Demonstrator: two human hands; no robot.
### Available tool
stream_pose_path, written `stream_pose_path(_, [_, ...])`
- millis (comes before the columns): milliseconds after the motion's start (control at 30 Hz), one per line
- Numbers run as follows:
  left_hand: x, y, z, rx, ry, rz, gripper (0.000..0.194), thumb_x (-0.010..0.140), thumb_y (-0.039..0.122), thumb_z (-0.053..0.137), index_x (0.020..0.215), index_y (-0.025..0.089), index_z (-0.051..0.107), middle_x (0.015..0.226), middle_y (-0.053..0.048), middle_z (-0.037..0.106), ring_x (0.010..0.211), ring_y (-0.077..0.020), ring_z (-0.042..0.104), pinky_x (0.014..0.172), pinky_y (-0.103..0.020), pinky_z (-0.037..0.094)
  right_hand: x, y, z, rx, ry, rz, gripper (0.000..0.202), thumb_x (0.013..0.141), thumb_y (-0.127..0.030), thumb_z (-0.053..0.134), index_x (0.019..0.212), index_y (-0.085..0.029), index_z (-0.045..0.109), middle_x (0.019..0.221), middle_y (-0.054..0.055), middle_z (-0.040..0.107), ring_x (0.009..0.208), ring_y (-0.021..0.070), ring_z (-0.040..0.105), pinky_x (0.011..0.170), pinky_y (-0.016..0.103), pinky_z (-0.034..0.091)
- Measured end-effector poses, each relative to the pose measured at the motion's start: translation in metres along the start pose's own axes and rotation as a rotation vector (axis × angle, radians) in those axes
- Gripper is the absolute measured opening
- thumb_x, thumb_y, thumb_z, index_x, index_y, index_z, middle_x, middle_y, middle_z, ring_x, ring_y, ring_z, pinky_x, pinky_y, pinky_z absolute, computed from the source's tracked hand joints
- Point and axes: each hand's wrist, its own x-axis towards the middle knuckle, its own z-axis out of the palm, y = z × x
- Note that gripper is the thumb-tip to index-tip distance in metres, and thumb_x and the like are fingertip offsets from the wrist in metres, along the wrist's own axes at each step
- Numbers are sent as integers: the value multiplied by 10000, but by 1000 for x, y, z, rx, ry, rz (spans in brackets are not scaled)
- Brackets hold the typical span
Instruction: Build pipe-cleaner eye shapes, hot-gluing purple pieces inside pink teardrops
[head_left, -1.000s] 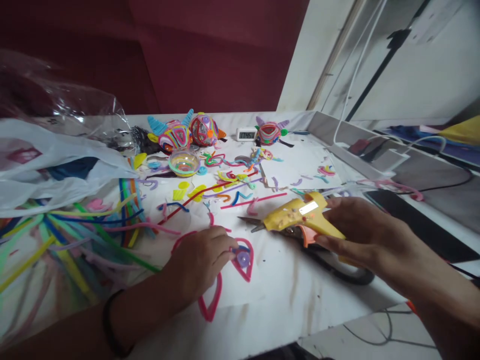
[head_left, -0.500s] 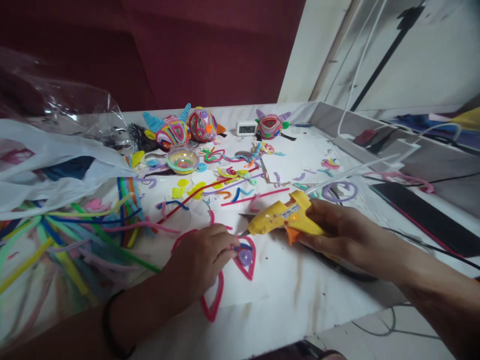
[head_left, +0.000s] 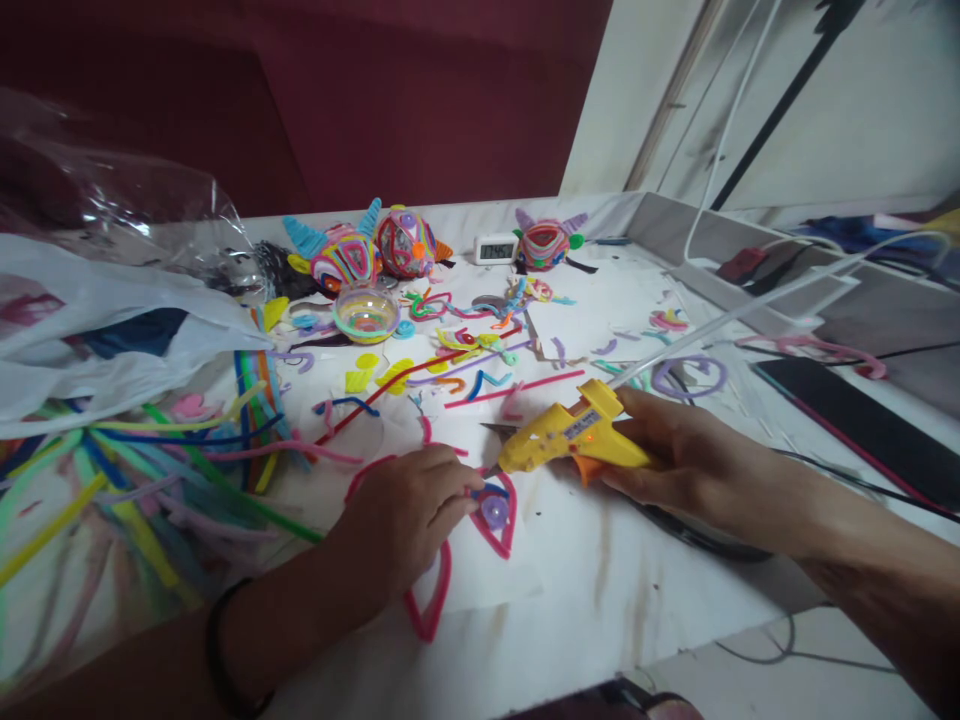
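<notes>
My right hand [head_left: 675,465] is wrapped round a yellow glue gun [head_left: 559,435] with an orange trigger, its nozzle pointing left. Just below the nozzle lies a pink pipe-cleaner outline [head_left: 511,525] on white paper [head_left: 480,585]. Inside the outline are a blue piece and a purple coil [head_left: 495,512] with a small bead-like centre. My left hand [head_left: 409,515] rests on the paper, its fingertips pinched at the blue piece [head_left: 480,492]. A second pink outline [head_left: 430,615] shows partly from under that hand.
Loose pipe cleaners [head_left: 142,500] and a plastic bag [head_left: 112,320] cover the left. Decorated balls [head_left: 409,243], a clear bowl [head_left: 367,315] and a small clock [head_left: 495,249] stand at the back. Scissors lie beneath the glue gun. A phone [head_left: 862,430] and cables are at right.
The view has shifted slightly. My left hand keeps its pinch at the blue piece, and the glue gun stays in my right hand, its nozzle close to the pink outline.
</notes>
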Motion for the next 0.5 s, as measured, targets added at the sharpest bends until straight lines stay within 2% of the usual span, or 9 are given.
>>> stream_pose_path(233, [-1,-1,3,-11,55,28,200,919,172,500,931,186,699,907,-14,686,824,-138,638,752,-236,468,3,2,-1,3,-7,-40,267,828,-404,645,942,-258,451,975,27,613,928,210,585,758,302,501])
stream_pose_path(500, [-2,-3,4,-7,42,13,204,929,194,486,938,186,690,899,-14,672,816,-143,629,735,-249,455,1,0,1,-91,-9,-81,247,864,-414,580,955,-240,430,961,41,597,898,207,576,745,320,524])
